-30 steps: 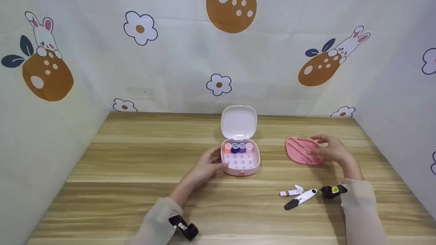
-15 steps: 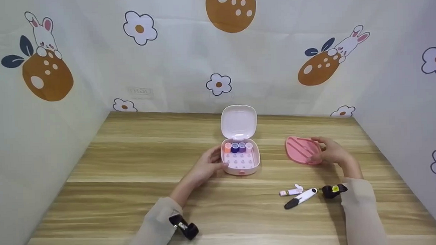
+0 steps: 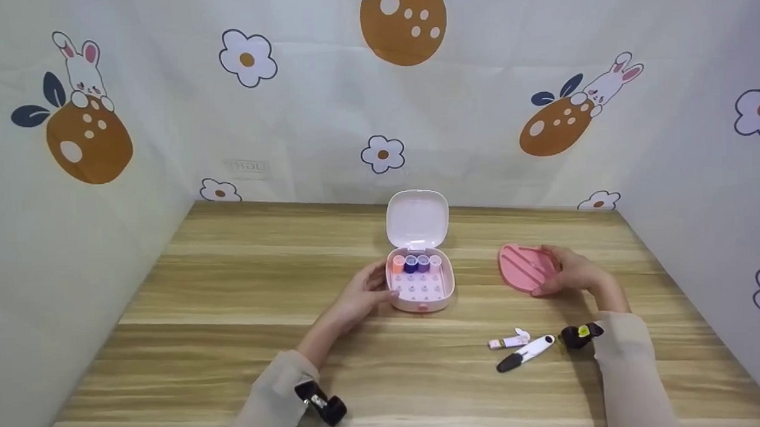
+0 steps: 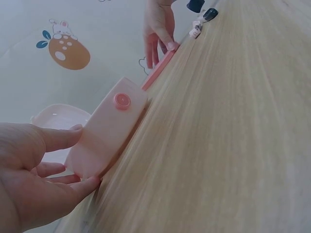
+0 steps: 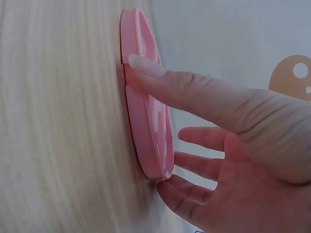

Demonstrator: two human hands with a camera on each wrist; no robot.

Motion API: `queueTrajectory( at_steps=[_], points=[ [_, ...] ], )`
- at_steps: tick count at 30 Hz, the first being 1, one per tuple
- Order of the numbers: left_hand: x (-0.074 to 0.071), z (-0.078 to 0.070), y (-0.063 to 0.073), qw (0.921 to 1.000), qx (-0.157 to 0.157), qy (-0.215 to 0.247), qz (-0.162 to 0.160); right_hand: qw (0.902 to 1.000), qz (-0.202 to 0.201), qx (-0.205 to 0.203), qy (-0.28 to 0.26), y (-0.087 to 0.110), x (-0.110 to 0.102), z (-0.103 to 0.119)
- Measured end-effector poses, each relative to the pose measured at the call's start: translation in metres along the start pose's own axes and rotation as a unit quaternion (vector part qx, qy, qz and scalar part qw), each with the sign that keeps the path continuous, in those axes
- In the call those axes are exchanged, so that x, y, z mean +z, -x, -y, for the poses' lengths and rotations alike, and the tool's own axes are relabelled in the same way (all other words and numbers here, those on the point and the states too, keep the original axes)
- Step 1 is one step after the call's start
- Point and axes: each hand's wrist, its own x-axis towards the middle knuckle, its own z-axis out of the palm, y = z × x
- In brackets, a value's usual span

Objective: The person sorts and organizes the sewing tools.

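Observation:
A small white-and-pink case [image 3: 434, 305] stands on the table with its lid [image 3: 417, 218] raised at the back. Small orange, blue, purple and pale spools [image 3: 411, 265] line its back row, in front of rows of small pegs. My left hand [image 3: 359, 294] holds the case's left side, thumb at the front corner; the left wrist view shows fingertips low on its wall [image 4: 107, 131]. To the right, my right hand [image 3: 575, 271] grips a pink slotted tray [image 3: 515, 272] at its right end. In the right wrist view the thumb [image 5: 160, 77] presses the notch in the tray's rim.
In front of the tray lie a white tool with a black end [image 3: 527, 352] and a small white piece with a rabbit-like shape [image 3: 509, 342]. A black camera mount [image 3: 577, 337] on the right wrist sits close beside them. Patterned fabric walls [image 3: 313, 115] enclose the table.
My right hand's thumb has gone from over the tray's slots to its front edge, and the fingers have closed round its right end. The left hand stays on the case.

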Motion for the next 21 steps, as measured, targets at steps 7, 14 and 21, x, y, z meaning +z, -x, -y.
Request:
queueTrajectory(
  at_steps=[7,14,21],
  points=[
    [0.0007,0.0002,0.0023,1.0000,-0.006,0.002,0.002,0.9991,0.004,0.001,0.043,-0.0007,0.0028,0.0005],
    [0.0010,-0.0003,0.0012,1.0000,-0.005,-0.001,-0.003,0.9992,0.009,-0.001,0.038,-0.0025,0.0015,0.0017],
    [-0.0001,-0.0011,0.0004,0.9999,-0.012,0.003,-0.001,0.9998,-0.004,0.008,0.016,-0.0013,0.0027,0.0017]
  ],
)
